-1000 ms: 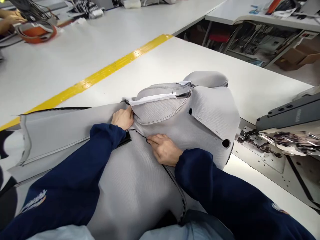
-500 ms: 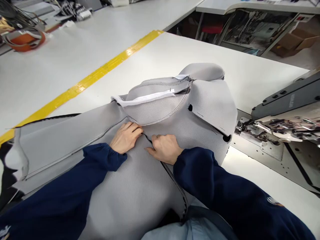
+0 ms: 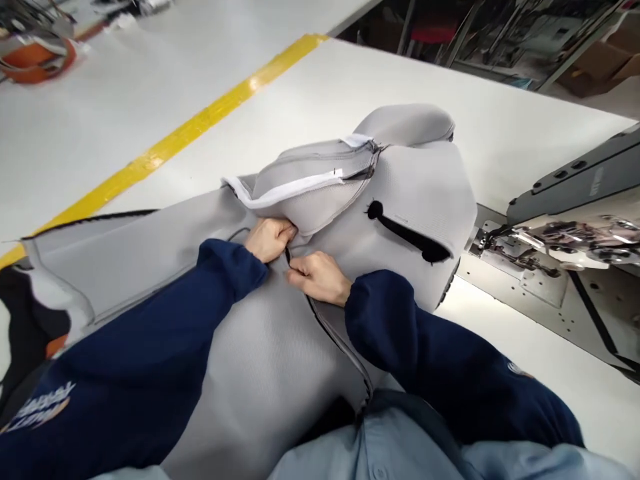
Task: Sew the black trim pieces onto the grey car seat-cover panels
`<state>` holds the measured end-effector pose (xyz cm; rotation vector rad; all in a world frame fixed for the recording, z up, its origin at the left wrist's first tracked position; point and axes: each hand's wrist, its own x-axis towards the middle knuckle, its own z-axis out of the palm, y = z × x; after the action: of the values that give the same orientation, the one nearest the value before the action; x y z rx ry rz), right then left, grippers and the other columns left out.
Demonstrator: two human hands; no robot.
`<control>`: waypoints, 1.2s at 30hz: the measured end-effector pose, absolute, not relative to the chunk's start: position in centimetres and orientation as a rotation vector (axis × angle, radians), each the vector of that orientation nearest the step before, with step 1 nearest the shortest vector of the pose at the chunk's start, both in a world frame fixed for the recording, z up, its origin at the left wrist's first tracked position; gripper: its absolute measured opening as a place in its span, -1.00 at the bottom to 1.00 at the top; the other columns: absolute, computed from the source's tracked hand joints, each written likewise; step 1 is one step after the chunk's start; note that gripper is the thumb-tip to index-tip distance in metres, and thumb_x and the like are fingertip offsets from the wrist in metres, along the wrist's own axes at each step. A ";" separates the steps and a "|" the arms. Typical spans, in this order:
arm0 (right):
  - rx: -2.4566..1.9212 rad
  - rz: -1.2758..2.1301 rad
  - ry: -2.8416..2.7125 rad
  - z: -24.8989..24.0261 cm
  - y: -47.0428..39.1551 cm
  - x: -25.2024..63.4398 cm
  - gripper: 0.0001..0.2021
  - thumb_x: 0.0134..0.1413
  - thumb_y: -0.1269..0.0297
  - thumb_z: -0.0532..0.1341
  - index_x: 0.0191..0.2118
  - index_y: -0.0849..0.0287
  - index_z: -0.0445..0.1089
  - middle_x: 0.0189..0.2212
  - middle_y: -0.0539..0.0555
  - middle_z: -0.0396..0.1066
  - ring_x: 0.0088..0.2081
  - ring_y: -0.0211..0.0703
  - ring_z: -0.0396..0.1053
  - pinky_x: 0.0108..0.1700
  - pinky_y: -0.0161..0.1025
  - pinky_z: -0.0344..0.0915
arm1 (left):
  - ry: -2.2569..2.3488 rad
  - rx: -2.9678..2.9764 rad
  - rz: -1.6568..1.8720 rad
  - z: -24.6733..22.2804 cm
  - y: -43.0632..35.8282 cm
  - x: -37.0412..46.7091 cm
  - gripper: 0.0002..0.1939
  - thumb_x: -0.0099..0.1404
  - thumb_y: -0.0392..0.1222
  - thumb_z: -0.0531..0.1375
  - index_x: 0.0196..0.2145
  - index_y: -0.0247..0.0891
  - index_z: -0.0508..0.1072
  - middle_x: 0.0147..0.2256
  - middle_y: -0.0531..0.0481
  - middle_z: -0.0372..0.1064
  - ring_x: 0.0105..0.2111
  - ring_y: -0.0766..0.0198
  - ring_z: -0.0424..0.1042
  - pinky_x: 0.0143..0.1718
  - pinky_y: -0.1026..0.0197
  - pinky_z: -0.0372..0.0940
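Note:
A large sewn cover of grey fabric (image 3: pixel 250 353) spreads over the table and down across my lap. Its dark-edged seam runs from my hands toward my body. My left hand (image 3: pixel 271 239) is closed on the fabric beside that seam, just below a white strip (image 3: pixel 295 190) stitched to a raised panel. Right next to it, my right hand (image 3: pixel 320 276) pinches the seam with thumb and curled fingers. A dark slot with rounded ends (image 3: pixel 407 233) gapes in the fabric to the right of my hands.
An industrial sewing machine (image 3: pixel 575 233) stands at the right, close to the fabric's edge. Yellow tape (image 3: pixel 200 127) crosses the white table (image 3: pixel 500 107). An orange ring-shaped item (image 3: pixel 37 63) lies at the far left. Cardboard boxes (image 3: pixel 600 60) sit beyond the table.
Both hands have moved slightly up, the left also to the right, and the left fingers have curled into the fabric. The slot in the fabric has opened wider. My view has shifted a little.

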<state>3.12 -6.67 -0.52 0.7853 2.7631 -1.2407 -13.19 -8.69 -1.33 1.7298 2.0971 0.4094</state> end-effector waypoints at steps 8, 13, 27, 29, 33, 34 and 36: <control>0.849 -1.257 2.827 -1.0 -5.8 4.7 -0.69 0.14 0.31 0.10 -0.61 0.20 0.14 -0.65 -0.10 -0.03 -0.54 -0.32 -0.07 -0.45 -0.32 -0.16 | 2.113 1.769 0.597 -1.7 -9.1 -13.1 -0.65 0.20 0.01 -0.09 -0.58 -0.27 0.22 -0.62 0.02 0.17 -0.57 0.32 0.14 -0.49 0.26 0.05; 0.980 -1.630 2.779 -1.4 -4.4 5.8 -0.88 0.01 0.34 0.18 -0.50 0.22 0.30 -0.61 -0.13 0.16 -0.53 -0.34 0.09 -0.42 -0.38 -0.01 | 1.684 2.031 0.488 0.8 -10.7 -13.6 -0.66 0.19 0.04 -0.06 -0.40 -0.28 0.33 -0.38 -0.05 0.33 -0.34 0.23 0.30 -0.27 0.19 0.18; 0.899 -2.094 2.444 -1.5 -4.7 3.3 -0.94 -0.03 0.40 0.13 -0.44 0.27 0.31 -0.63 -0.13 0.13 -0.57 -0.35 0.05 -0.44 -0.37 0.05 | 1.511 1.689 0.259 2.7 -10.9 -14.5 -0.62 0.08 0.05 0.03 -0.34 -0.33 0.38 -0.47 0.05 0.27 -0.45 0.34 0.19 -0.35 0.31 0.13; 0.903 -2.059 2.469 -1.6 -4.7 3.3 -0.93 -0.01 0.38 0.15 -0.43 0.28 0.31 -0.63 -0.13 0.13 -0.57 -0.35 0.07 -0.44 -0.37 0.07 | 1.532 1.670 0.255 3.0 -10.9 -14.5 -0.58 0.06 0.11 0.06 -0.35 -0.32 0.39 -0.48 0.06 0.26 -0.47 0.35 0.18 -0.39 0.31 0.11; 0.763 -1.736 2.914 -1.4 -5.3 5.2 -0.85 0.13 0.37 0.09 -0.33 0.29 0.38 -0.44 0.01 0.32 -0.37 -0.26 0.26 -0.23 -0.31 0.21 | 1.563 1.770 0.312 2.8 -11.3 -14.3 -0.62 0.10 0.10 0.04 -0.34 -0.25 0.44 -0.40 0.04 0.36 -0.41 0.30 0.27 -0.31 0.28 0.15; 0.679 -1.613 3.040 -1.4 -5.6 6.0 -0.81 0.17 0.39 0.04 -0.26 0.30 0.39 -0.34 0.07 0.35 -0.29 -0.23 0.29 -0.16 -0.28 0.22 | 1.573 1.837 0.344 2.7 -11.5 -14.2 -0.64 0.12 0.08 0.03 -0.35 -0.23 0.44 -0.39 0.03 0.37 -0.40 0.29 0.29 -0.29 0.26 0.15; 0.497 -1.323 3.227 -1.2 -6.3 7.8 -0.73 0.19 0.44 -0.01 -0.11 0.31 0.38 -0.11 0.19 0.35 -0.10 -0.15 0.29 -0.01 -0.21 0.21 | 1.629 2.013 0.406 2.2 -11.8 -13.9 -0.68 0.16 0.04 0.01 -0.38 -0.20 0.44 -0.41 0.02 0.37 -0.40 0.26 0.30 -0.25 0.19 0.14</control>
<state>7.85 -6.31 -1.24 0.4972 3.2268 -1.3227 -13.89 -11.83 2.22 2.0129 1.6292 0.4055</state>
